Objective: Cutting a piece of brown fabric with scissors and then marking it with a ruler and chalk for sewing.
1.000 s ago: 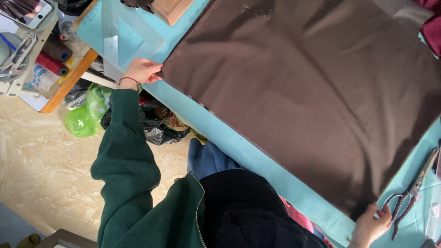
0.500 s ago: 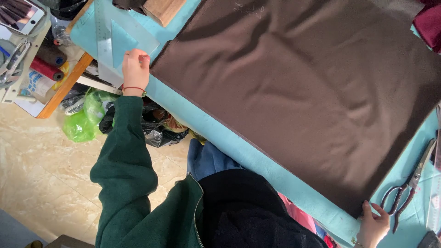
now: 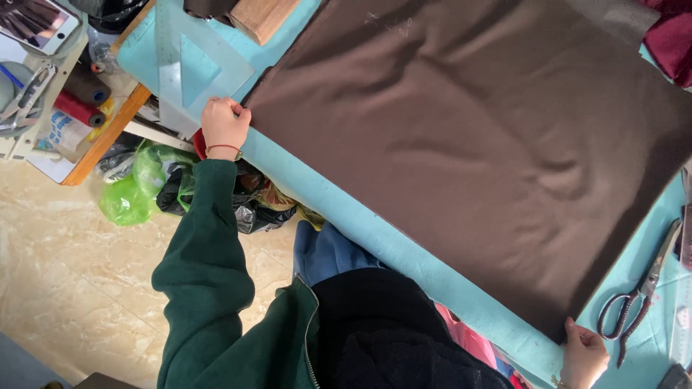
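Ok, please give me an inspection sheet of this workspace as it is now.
Surface: teal table, mostly covered.
Job's things: brown cloth spread flat.
Clutter: scissors, clear triangle ruler, wood block.
Grippers: left hand and right hand each grip a cloth corner.
Cables: nothing seen.
Surroundings: thread spools, green bag, tiled floor.

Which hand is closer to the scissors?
Right. The right hand sits at the brown cloth's near corner, just beside the scissors. The left hand is at the cloth's far corner.
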